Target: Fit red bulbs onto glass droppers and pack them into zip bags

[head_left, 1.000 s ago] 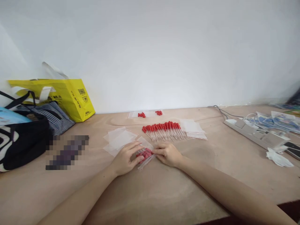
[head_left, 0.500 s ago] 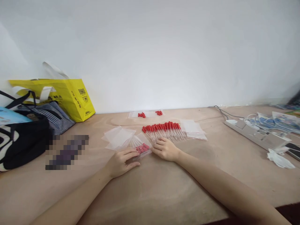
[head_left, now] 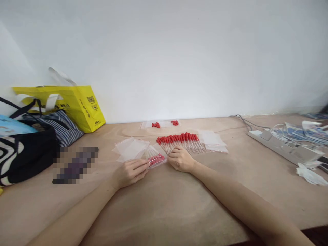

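Observation:
A clear zip bag [head_left: 156, 160] with several red-tipped white sticks inside lies between my hands, its red ends toward me. My left hand [head_left: 132, 172] pinches the bag's near left corner, fingers pressed together. On the bag's right edge rests my right hand [head_left: 180, 159], its fingers curled and closed on the corner there. Beyond my right hand is a row of loose red-tipped sticks [head_left: 179, 139]. Flat clear bags [head_left: 130, 149] are spread behind my left hand, and more bags [head_left: 212, 140] lie right of the row.
Filled bags with red tips [head_left: 164, 124] lie by the wall. At the left stand a yellow bag [head_left: 89, 106], a striped pouch [head_left: 64, 126] and a black bag [head_left: 30, 150]. A power strip [head_left: 271, 147], cables and a crumpled tissue [head_left: 310, 174] are at the right.
My left thumb and fingers have come together at the bag's corner. The bag's near edge has lifted or folded back slightly, and my right fingers have curled in more.

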### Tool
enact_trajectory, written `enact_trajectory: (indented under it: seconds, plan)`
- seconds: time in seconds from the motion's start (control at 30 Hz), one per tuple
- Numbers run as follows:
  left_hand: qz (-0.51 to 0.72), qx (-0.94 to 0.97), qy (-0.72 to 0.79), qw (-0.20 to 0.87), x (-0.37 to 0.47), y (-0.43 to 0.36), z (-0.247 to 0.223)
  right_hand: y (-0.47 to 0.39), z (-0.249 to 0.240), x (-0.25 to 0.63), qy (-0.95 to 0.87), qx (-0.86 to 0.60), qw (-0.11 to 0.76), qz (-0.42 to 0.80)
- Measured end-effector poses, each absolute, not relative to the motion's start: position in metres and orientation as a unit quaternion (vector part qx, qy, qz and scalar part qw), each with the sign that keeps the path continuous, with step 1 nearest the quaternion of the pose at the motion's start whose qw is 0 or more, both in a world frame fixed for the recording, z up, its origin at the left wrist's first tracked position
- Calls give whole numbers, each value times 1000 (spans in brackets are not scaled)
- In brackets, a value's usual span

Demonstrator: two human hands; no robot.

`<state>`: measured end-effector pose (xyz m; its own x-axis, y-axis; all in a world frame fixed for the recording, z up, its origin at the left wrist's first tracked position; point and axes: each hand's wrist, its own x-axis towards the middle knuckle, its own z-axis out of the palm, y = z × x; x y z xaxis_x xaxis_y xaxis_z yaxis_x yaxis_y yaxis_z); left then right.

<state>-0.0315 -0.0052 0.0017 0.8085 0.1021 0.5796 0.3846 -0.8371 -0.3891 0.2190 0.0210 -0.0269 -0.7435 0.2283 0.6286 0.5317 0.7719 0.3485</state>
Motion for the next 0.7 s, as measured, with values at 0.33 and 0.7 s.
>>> enact_trajectory:
  seconds: [0.33,0.7]
  plan:
    - [-292,-893,-124,320,-27,0,-4,15,-22,214,-877,-198,303,-315]
    - [-291,-894,-168,295,-5,0,-3,10,-23,204,-867,-208,341,-299]
